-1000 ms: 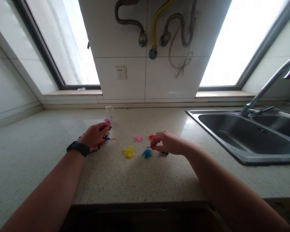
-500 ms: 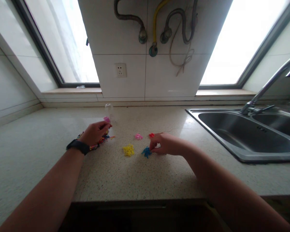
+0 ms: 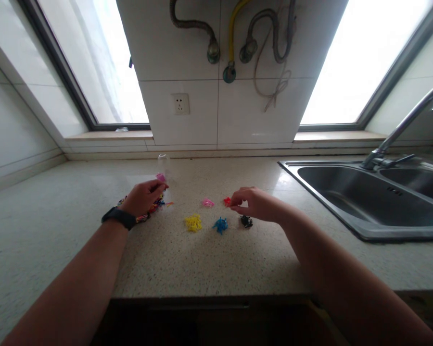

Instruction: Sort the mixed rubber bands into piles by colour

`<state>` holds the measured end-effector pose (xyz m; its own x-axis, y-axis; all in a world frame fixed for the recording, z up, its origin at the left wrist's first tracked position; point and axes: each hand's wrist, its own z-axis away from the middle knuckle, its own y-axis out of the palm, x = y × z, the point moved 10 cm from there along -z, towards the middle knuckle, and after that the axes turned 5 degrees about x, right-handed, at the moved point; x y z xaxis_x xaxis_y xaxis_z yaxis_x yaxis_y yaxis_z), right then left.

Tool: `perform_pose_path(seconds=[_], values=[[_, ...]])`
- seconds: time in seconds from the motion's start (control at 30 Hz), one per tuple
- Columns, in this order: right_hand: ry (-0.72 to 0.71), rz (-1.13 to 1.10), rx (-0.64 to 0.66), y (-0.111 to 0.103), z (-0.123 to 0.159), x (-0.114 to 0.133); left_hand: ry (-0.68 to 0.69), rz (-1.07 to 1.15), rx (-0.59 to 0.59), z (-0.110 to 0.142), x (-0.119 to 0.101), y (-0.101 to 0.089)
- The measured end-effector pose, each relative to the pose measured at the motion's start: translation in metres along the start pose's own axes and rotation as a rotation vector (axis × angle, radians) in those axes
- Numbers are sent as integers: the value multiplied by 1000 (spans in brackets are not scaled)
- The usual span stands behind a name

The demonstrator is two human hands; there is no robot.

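My left hand (image 3: pixel 143 197), a dark band on its wrist, is over a mixed heap of small coloured pieces (image 3: pixel 155 206). Its fingers are pinched together, and whatever they hold is too small to make out. Just beyond its fingertips lies a pink piece (image 3: pixel 160 177) by a clear cup (image 3: pixel 162 166). My right hand (image 3: pixel 251 203) hovers beside a small red pile (image 3: pixel 227 202), thumb and fingertips close together; I cannot see what is between them. Nearby lie separate piles: pink (image 3: pixel 208 203), yellow (image 3: pixel 193 223), blue (image 3: pixel 220 225) and black (image 3: pixel 246 221).
The speckled countertop (image 3: pixel 187 269) ends at a front edge below the piles. To the right is a steel double sink (image 3: pixel 346 192) with a tap (image 3: pixel 407 126). Hoses (image 3: pixel 231 38) and a socket (image 3: pixel 181 104) are on the tiled back wall.
My right hand has moved up and slightly right, away from the blue pile to beside the red one, uncovering the black pile. My left hand stays at the mixed heap.
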<state>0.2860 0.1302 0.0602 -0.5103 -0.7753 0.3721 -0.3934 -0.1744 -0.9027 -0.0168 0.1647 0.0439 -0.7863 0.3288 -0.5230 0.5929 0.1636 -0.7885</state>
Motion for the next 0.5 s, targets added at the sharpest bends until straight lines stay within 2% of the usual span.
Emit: perform_pose_path(seconds=[0.07, 0.17, 0.27, 0.37, 0.5], values=[[67, 35, -85, -18, 7, -23, -9, -1, -14, 1, -2, -3], [208, 95, -252, -52, 29, -70, -24, 8, -46, 2, -2, -9], [357, 91, -337, -70, 56, -120, -21, 17, -69, 3, -2, -13], [429, 37, -363, -67, 72, -156, -16, 4, -85, 3, -1, -16], [519, -86, -260, -35, 71, -183, -57, -40, -95, 1, 8, -18]])
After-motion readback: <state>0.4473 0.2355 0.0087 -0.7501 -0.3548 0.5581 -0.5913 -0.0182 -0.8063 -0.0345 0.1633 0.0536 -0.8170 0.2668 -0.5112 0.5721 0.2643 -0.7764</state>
